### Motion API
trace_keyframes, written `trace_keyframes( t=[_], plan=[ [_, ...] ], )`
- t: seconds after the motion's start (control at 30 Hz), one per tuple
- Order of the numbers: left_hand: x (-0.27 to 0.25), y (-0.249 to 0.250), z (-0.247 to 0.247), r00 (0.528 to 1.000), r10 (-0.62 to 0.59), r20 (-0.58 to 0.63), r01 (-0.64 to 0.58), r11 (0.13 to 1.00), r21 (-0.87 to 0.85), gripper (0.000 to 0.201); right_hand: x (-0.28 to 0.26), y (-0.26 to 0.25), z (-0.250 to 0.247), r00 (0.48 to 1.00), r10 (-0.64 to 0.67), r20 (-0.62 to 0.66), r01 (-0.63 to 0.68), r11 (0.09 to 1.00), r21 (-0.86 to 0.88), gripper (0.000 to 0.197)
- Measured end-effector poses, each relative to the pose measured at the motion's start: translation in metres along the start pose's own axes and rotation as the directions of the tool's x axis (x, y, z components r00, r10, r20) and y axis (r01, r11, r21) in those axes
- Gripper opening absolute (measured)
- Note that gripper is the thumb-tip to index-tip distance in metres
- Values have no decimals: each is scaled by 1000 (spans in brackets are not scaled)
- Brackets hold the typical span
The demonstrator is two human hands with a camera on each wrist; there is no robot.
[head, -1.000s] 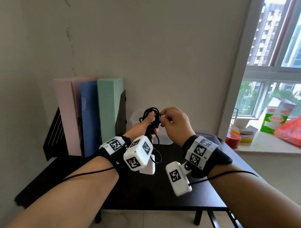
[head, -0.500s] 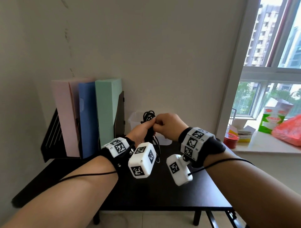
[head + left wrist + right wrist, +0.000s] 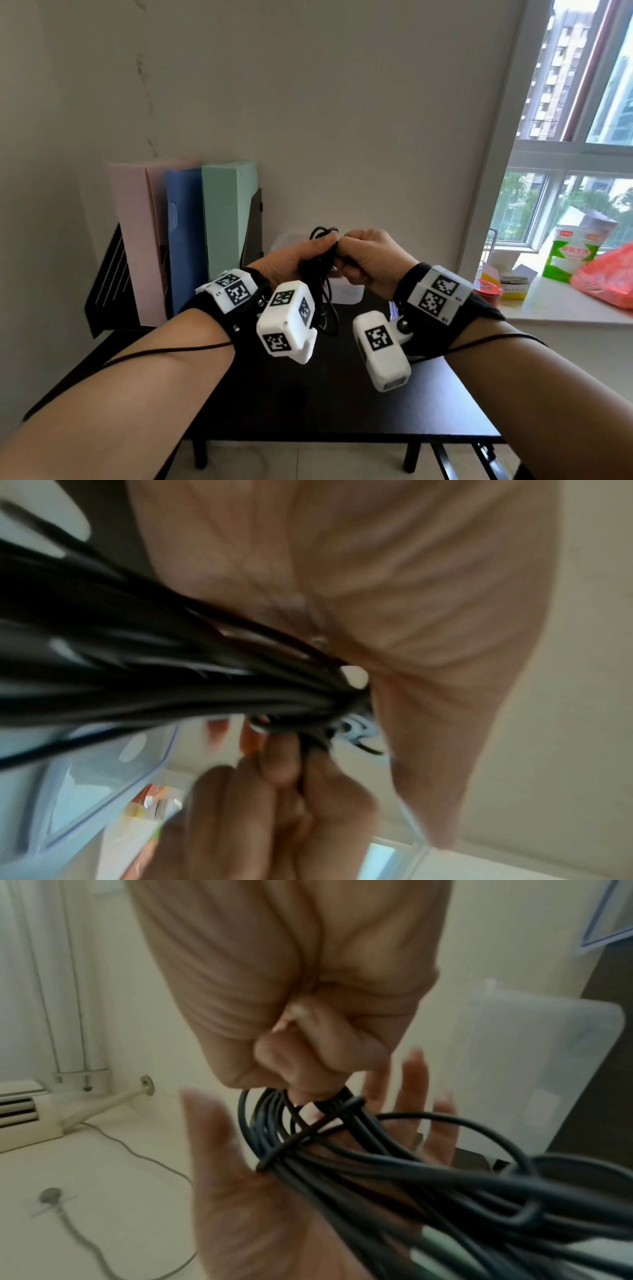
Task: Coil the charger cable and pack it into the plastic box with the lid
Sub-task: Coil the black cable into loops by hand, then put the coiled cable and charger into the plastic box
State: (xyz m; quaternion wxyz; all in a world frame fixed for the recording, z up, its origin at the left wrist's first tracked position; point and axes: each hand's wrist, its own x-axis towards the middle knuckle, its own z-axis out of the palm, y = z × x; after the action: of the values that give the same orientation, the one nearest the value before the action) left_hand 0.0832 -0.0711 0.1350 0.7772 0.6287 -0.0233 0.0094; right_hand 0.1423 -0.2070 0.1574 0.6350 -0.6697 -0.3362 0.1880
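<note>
We see the right hand (image 3: 308, 993) fisted, fingertips pinching one black strand wrapped crosswise round the charger cable (image 3: 377, 1164) bundle. Left hand (image 3: 274, 1204): fingers look spread, bundle lying across the palm, thumb against it in the head view. Bundle is held above the dark table (image 3: 325, 394), near the translucent plastic box (image 3: 346, 291) at the wall. Judgement: light, limp, springy; loops will splay unless we grip at the wrapped waist.

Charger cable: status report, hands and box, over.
Both hands up over the table: left hand supports the charger cable bundle, right hand pinches a strand wrapped across it. Plastic box waits behind, cable not in. Nothing blocking.
</note>
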Motion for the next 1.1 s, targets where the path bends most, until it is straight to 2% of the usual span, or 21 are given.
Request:
trace_keyframes(
  t=[0.07,0.17,0.23,0.3,0.43,0.6,0.7,0.8,0.83,0.9,0.93,1.0,1.1],
  plan=[
    [0,4,10,1000,16,4,-17,997,70,29,-1,0,2,1000,13,-12,-13,1000,28,27],
    [4,7,19,996,80,-33,-73,983,169,39,-3,-2,0,999,24,-25,-18,977,214,32],
    [6,8,19,990,127,-54,-119,983,138,33,-3,-4,-4,998,61,-16,-51,930,364,43],
    [7,11,19,986,162,-39,-156,980,123,28,-1,-6,-7,995,104,9,-96,874,476,41],
    [9,10,15,988,156,-23,-151,980,127,29,1,-12,-11,989,134,64,-147,839,524,28],
    [8,8,12,990,144,-4,-143,987,78,27,-1,-17,-11,989,119,91,-150,767,623,32],
    [11,9,9,984,180,-15,-178,978,107,18,4,-17,-11,989,116,91,-148,750,644,39],
    [18,8,7,974,213,-74,-207,975,83,21,12,-14,-16,994,111,3,-96,845,526,35],
    [20,10,6,972,219,-88,-217,976,34,17,13,-13,-20,994,93,-55,-59,892,447,32],
    [26,14,4,968,226,-111,-237,967,-94,22,14,-4,-29,990,58,-128,-26,971,238,28],
    [30,17,3,963,239,-125,-257,953,-158,25,12,4,-32,992,52,-115,-38,991,125,33],
    [40,26,2,942,279,-186,-323,904,-279,29,8,22,-33,998,60,-10,-61,996,-59,52],
    [59,40,-1,912,311,-268,-398,827,-398,30,6,40,-30,978,144,148,-113,973,-201,71]
  ],
)
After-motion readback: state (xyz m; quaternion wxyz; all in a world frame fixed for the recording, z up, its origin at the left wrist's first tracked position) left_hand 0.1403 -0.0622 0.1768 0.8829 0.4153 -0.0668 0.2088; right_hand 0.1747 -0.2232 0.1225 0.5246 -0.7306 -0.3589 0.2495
